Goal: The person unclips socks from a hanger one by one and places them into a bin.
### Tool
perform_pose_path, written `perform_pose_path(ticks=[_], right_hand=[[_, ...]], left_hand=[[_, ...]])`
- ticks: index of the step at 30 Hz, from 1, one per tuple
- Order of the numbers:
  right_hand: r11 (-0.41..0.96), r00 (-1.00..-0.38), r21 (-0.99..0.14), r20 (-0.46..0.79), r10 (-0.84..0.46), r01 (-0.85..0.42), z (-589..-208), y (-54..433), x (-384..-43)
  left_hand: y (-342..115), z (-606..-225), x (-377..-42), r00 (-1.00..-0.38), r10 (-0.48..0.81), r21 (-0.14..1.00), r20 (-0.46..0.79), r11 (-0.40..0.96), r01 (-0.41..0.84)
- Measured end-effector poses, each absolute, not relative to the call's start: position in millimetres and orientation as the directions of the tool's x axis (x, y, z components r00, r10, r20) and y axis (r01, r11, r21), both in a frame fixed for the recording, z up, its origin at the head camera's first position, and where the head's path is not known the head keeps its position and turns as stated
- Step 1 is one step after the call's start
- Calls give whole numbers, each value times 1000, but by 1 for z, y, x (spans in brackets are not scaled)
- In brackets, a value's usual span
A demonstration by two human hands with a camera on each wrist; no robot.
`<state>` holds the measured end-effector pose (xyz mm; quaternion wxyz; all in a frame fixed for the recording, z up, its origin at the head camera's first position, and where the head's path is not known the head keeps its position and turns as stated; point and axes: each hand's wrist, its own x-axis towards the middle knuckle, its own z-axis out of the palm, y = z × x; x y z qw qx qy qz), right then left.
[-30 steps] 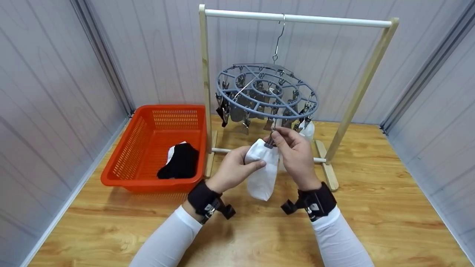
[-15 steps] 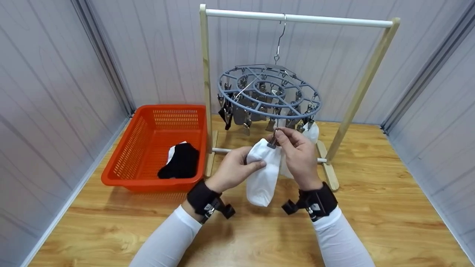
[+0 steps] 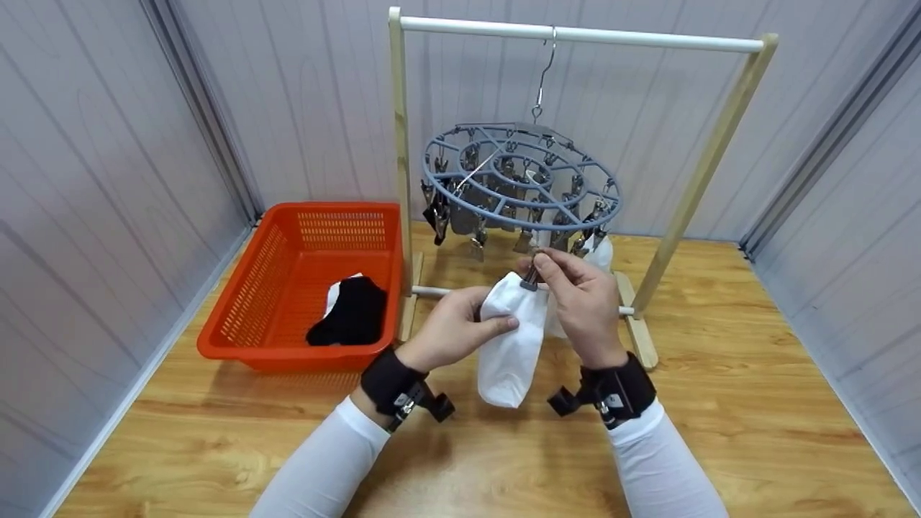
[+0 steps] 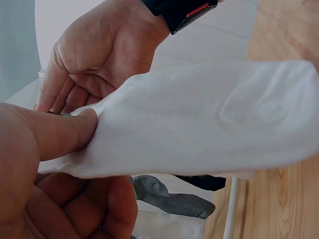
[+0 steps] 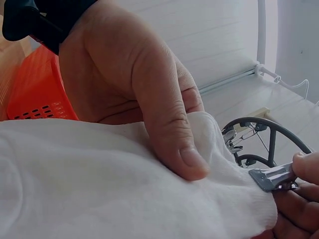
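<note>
To the left of both hands, the red basket [image 3: 273, 353] sits just as it did, with a black sock [image 3: 352, 313] and a bit of something white [image 3: 332, 297] lying in it. The left hand [image 3: 450, 331] has hardly moved. It pinches the white sock [image 3: 511, 360], thumb on top and fingers underneath. The sock is between the two hands, and its low end hangs a tiny bit lower than a moment ago. Its top edge is in the mouth of a metal clip [image 5: 271, 177], and the right hand [image 3: 586, 306] pinches that clip. This likely means the clip is getting its bite while the left hand keeps the sock steady; whether it would stay up alone, the pictures cannot tell. Above and behind the hands, the round rack [image 3: 543, 228] has swung a little to the left.

Under the hands is a shiny wooden top [image 3: 755, 410] with brown streaks. Past them a wooden stand [image 3: 400, 144] rises, with its white bar [image 3: 647, 38] up high. Pale walls [image 3: 309, 101] stand left, behind and right.
</note>
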<state>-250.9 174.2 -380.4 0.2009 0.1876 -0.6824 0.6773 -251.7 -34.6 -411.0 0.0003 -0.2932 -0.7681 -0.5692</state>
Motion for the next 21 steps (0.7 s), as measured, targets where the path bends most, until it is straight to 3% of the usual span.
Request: perform_pose_path(ticks=[21], right_hand=[[44,-828,-829,560,40,-558,-379,172,-252]], left_hand=[[-43,-410,-257,-829,503,863,247,275,424]])
